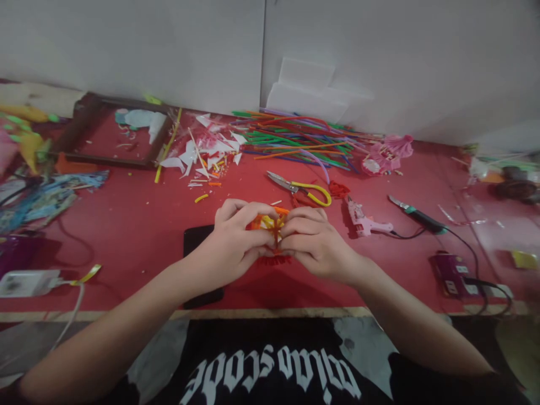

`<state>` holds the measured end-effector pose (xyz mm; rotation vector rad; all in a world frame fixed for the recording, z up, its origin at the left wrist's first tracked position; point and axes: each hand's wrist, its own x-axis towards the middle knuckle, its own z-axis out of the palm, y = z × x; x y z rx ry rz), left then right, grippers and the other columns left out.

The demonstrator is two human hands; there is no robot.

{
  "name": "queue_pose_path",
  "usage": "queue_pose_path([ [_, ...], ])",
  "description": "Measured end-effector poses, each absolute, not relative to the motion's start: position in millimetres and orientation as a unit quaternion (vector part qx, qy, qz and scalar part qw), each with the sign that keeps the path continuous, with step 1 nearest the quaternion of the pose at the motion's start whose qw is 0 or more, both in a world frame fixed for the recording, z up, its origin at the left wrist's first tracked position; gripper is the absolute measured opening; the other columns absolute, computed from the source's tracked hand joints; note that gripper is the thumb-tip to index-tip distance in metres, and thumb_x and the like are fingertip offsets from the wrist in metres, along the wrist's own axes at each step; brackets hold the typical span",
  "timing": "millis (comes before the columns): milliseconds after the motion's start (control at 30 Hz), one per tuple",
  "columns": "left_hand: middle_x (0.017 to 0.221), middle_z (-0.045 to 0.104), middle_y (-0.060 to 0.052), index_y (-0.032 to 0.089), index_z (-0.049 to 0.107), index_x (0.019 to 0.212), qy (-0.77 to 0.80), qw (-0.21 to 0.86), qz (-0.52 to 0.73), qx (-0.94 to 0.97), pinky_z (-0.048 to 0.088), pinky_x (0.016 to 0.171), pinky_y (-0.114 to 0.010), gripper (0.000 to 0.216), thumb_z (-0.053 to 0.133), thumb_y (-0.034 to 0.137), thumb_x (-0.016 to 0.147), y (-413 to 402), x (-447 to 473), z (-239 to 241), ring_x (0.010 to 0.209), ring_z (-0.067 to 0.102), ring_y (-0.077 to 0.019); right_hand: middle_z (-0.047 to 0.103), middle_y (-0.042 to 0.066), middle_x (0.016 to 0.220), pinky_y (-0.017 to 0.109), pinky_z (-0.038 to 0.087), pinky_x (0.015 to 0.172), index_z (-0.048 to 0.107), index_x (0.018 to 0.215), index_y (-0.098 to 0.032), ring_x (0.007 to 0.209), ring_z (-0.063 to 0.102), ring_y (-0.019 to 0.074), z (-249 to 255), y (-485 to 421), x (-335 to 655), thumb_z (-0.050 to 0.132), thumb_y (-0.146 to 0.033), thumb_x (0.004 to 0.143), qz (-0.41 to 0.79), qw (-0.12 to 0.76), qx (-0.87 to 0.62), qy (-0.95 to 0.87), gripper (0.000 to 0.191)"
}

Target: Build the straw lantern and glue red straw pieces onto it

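Observation:
Between my two hands is a small craft piece of orange, yellow and red fuzzy pipe cleaners (275, 223), held just above the red tabletop. My left hand (241, 239) is closed with its fingertips on the piece's left side. From the right, my right hand (310, 241) pinches the same piece, so both hands' fingertips nearly meet. Fingers hide much of its shape. A black phone-like slab (201, 239) lies partly under my left wrist. Beyond the hands rest scissors (301, 188) with yellow handles, blades pointing left.
Behind lies a pile of coloured pipe cleaners (295, 138), with paper scraps (202, 152) to its left. A pink glue gun (365, 220) and a dark-handled corded tool (422, 218) lie at right. A brown frame (63, 138) sits back left; a white charger (29, 283) is near left.

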<state>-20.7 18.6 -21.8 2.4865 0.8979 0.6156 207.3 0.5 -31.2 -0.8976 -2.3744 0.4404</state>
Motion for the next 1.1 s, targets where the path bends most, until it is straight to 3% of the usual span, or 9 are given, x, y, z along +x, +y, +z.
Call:
queue_pose_path([
  [167, 0.131, 0.055, -0.005, 0.024, 0.074, 0.083, 0.313, 0.196, 0.226, 0.902, 0.035, 0.097, -0.048, 0.029, 0.052, 0.008, 0.090, 17.5, -18.3, -25.2, 0.111, 0.040, -0.0281, 0.072, 0.002, 0.092, 0.038, 0.041, 0.089, 0.071, 0.082, -0.021, 0.107, 0.055, 0.0213, -31.6, 4.8, 206.4, 0.051, -0.006, 0.093, 0.161, 0.279, -0.297, -0.899, 0.027],
  [300, 0.133, 0.057, -0.006, 0.027, 0.075, 0.092, 0.337, 0.172, 0.232, 0.896, 0.033, 0.098, -0.050, 0.012, 0.063, 0.027, 0.091, 18.0, -26.3, -25.7, 0.111, 0.043, -0.0298, 0.072, 0.003, 0.094, 0.040, 0.042, 0.091, 0.074, 0.084, -0.023, 0.106, 0.055, 0.0222, -34.9, 8.4, 212.8, 0.054, -0.008, 0.093, 0.112, 0.284, -0.315, -0.899, 0.026],
  [367, 0.134, 0.057, -0.007, 0.026, 0.074, 0.099, 0.342, 0.159, 0.228, 0.898, 0.033, 0.101, -0.050, 0.015, 0.066, 0.035, 0.090, 19.2, -32.6, -25.2, 0.112, 0.046, -0.0299, 0.073, 0.004, 0.100, 0.042, 0.043, 0.095, 0.075, 0.089, -0.024, 0.110, 0.055, 0.0231, -36.7, 10.0, 218.4, 0.055, -0.011, 0.094, 0.094, 0.282, -0.328, -0.897, 0.024],
  [500, 0.136, 0.057, -0.007, 0.026, 0.074, 0.099, 0.339, 0.144, 0.202, 0.908, 0.033, 0.102, -0.051, 0.016, 0.059, 0.029, 0.094, 20.5, -38.3, -23.1, 0.114, 0.048, -0.0299, 0.073, 0.005, 0.110, 0.044, 0.043, 0.104, 0.074, 0.105, -0.023, 0.119, 0.056, 0.0239, -34.3, 9.5, 223.9, 0.064, -0.027, 0.093, 0.108, 0.278, -0.356, -0.886, 0.016],
  [600, 0.133, 0.058, -0.008, 0.024, 0.074, 0.095, 0.333, 0.149, 0.197, 0.910, 0.036, 0.100, -0.051, 0.018, 0.057, 0.027, 0.094, 19.7, -33.4, -20.7, 0.112, 0.045, -0.0307, 0.072, 0.006, 0.109, 0.044, 0.044, 0.103, 0.073, 0.104, -0.022, 0.116, 0.058, 0.0241, -28.4, 5.4, 218.5, 0.064, -0.036, 0.092, 0.121, 0.264, -0.359, -0.887, 0.020],
  [900, 0.126, 0.060, -0.007, 0.026, 0.077, 0.086, 0.327, 0.172, 0.172, 0.913, 0.037, 0.093, -0.049, 0.021, 0.057, 0.021, 0.090, 23.7, -21.1, -13.6, 0.107, 0.044, -0.0299, 0.068, 0.005, 0.095, 0.041, 0.042, 0.093, 0.073, 0.084, -0.021, 0.103, 0.057, 0.0224, -24.0, 0.5, 205.6, 0.060, -0.014, 0.092, 0.158, 0.254, -0.366, -0.881, 0.017],
  [1100, 0.119, 0.062, -0.004, 0.027, 0.076, 0.075, 0.327, 0.181, 0.213, 0.903, 0.034, 0.093, -0.047, 0.026, 0.057, 0.020, 0.091, 24.0, -17.3, -17.0, 0.106, 0.043, -0.0279, 0.071, 0.002, 0.091, 0.040, 0.040, 0.091, 0.072, 0.083, -0.023, 0.104, 0.057, 0.0217, -24.5, 3.5, 206.9, 0.056, -0.011, 0.092, 0.163, 0.261, -0.339, -0.889, 0.022],
])
